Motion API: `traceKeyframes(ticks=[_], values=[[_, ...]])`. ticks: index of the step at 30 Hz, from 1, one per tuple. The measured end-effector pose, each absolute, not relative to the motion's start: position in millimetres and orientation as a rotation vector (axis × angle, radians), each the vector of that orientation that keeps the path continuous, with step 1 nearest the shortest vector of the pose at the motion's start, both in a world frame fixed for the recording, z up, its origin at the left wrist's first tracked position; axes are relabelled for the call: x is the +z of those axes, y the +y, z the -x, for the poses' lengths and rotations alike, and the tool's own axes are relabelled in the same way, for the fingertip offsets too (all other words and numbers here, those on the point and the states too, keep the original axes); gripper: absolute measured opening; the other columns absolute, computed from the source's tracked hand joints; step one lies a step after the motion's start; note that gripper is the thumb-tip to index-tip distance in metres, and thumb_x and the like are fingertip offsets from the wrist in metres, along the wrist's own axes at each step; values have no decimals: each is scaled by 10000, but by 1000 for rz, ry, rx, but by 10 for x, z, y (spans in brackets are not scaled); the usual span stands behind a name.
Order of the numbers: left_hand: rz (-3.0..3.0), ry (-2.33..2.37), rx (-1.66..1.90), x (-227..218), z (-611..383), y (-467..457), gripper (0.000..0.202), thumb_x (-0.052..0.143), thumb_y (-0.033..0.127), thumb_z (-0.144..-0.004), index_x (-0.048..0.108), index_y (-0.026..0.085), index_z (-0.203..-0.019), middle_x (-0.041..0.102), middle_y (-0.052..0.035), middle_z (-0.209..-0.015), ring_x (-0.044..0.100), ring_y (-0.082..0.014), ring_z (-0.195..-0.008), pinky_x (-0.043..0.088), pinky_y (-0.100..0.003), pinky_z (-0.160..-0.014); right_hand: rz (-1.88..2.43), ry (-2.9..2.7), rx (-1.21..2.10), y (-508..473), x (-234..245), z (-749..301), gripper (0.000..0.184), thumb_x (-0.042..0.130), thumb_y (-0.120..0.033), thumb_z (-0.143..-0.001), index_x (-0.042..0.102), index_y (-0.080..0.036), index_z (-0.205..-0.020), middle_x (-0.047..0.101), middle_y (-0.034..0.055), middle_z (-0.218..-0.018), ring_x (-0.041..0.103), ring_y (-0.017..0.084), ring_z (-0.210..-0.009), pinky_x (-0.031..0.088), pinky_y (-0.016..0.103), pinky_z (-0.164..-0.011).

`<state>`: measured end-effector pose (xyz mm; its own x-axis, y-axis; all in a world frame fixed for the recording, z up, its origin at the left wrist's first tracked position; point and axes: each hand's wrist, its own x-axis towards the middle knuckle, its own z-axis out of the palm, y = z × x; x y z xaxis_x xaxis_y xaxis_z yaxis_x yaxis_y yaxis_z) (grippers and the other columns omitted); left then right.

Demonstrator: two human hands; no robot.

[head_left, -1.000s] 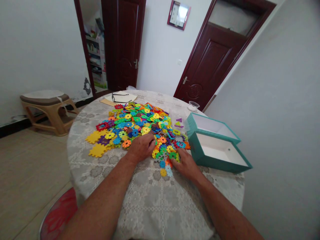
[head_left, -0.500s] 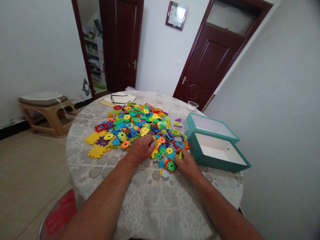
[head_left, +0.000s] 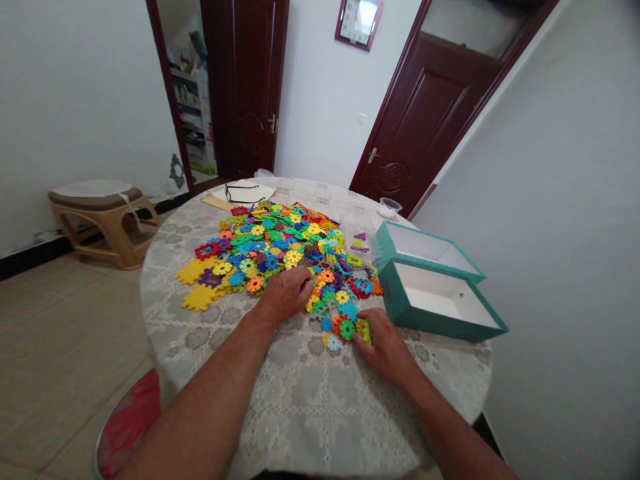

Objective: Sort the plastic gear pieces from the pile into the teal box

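Both hands are down on the desk. The left hand (head_left: 284,295) sits on the near edge of a big pile of toy pieces (head_left: 280,250), with its fingers curled in, and I cannot tell if it holds anything. The right hand (head_left: 385,348) is closed in a narrow pinch on a yellow-green piece (head_left: 363,330) at the low end of the pile. The pieces are bright plastic gears and flat shapes in many colors, and they lie in a heap on a lace cloth (head_left: 200,347) that covers the round desk. Two big yellow pieces (head_left: 199,297) lie at the left edge of the heap. To the right of the pile, an open teal box (head_left: 440,327) sits just beside a teal lid (head_left: 430,257), and both are white inside. A few purple pieces (head_left: 360,236) lie just past the lid. At the far side of the desk are black glasses (head_left: 241,193) on a sheet of paper (head_left: 263,193) and a clear cup (head_left: 389,207). A low stool (head_left: 103,210) stands on the floor to the left.
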<state>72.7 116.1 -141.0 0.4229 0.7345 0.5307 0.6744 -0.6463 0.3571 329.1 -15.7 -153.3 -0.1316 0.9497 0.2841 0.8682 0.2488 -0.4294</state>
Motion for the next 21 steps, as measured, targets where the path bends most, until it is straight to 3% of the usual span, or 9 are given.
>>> traceKeyframes(ticks=[5,21], values=[[-2591,1257,1041,-1442,-727,1187,168,512,247,-978,627,215,-860,706,-39,-837,652,-193,-795,427,-298,-711,1677,-2084,316,-201,-1509,-3342,296,606,-179,-891,614,-215,-1184,648,94,-1131,632,260,-1063,516,404,-945],[-2573,1220,1063,-1438,-737,1178,193,499,253,-979,621,215,-834,671,-39,-791,632,-191,-756,440,-297,-709,1587,-2073,341,-183,-1463,-3167,404,634,-223,-879,614,-244,-1282,636,110,-1240,605,279,-1173,495,445,-1039]])
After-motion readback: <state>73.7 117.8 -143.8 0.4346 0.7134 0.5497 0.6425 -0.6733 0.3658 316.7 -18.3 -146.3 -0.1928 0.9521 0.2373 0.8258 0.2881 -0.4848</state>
